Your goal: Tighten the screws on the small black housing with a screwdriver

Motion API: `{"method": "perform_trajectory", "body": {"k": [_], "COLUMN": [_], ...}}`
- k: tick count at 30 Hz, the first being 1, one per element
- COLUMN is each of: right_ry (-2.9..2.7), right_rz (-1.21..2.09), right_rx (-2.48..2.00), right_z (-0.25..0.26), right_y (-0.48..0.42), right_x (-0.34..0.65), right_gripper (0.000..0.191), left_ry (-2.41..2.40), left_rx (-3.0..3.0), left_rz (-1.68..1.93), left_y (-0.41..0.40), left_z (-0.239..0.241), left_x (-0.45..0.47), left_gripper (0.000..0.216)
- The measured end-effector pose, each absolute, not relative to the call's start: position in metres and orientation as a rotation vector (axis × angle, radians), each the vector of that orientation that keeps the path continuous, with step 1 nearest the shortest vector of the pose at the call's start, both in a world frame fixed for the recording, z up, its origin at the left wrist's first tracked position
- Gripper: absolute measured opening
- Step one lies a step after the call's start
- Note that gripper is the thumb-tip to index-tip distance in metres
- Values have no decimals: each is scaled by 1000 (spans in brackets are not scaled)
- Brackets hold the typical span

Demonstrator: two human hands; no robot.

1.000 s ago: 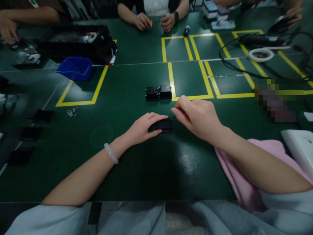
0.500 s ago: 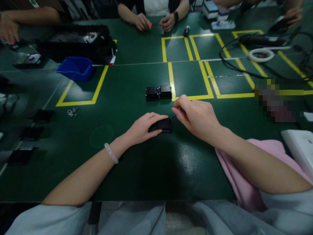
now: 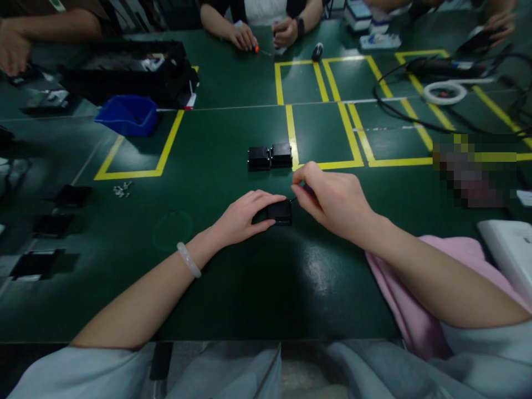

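Note:
My left hand point(image 3: 248, 217) grips a small black rectangular block point(image 3: 281, 212) on the green table, its thumb at the near side and fingers along the far side. Beside the block's upper right corner, my right hand point(image 3: 332, 195) pinches a thin dark rod point(image 3: 293, 199). The rod's tip meets that corner; most of its length is hidden in my fingers. Just beyond stand two similar black blocks, a left one point(image 3: 258, 158) and a right one point(image 3: 281, 155), side by side with small metal bits at their ends.
A blue bin point(image 3: 128, 116) sits before a large black tray point(image 3: 124, 72). Small silver screws point(image 3: 122, 189) lie at left, near several flat black parts point(image 3: 53, 225). A pink cloth point(image 3: 415, 293) lies under my right forearm. Across the table, a co-worker's hand point(image 3: 244, 37) holds an orange-handled tool.
The rod in my right hand shows slightly less of its length, with the fingers a little shifted. My left hand and the block stay put. The co-worker's hands opposite have moved slightly.

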State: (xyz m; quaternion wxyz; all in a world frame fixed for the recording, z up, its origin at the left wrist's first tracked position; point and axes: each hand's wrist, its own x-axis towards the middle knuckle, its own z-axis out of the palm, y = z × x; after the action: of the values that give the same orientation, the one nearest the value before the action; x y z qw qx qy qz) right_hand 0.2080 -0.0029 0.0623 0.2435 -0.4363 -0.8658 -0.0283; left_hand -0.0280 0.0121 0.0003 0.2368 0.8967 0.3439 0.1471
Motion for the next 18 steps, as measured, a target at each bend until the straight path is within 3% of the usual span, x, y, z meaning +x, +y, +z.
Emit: {"method": "perform_trajectory", "body": {"k": [5, 10, 15, 18], "right_ry": [-2359, -2351, -2370, -2352], "right_rz": [-141, -82, -125, -125], "right_rx": [-1219, -1234, -1265, -1270], "right_z": [62, 63, 63, 63], "right_y": [-2, -2, -2, -2], "right_x": [208, 207, 207, 207], "right_gripper": [33, 22, 34, 28], "left_ry": [942, 945, 948, 946], "left_rx": [2469, 2445, 2451, 2446], "left_rz": [405, 392, 405, 395], "left_y": [12, 12, 12, 12], "left_z": [0, 1, 1, 1], "left_x": [-28, -27, -27, -27], "left_gripper": [50, 48, 50, 49]}}
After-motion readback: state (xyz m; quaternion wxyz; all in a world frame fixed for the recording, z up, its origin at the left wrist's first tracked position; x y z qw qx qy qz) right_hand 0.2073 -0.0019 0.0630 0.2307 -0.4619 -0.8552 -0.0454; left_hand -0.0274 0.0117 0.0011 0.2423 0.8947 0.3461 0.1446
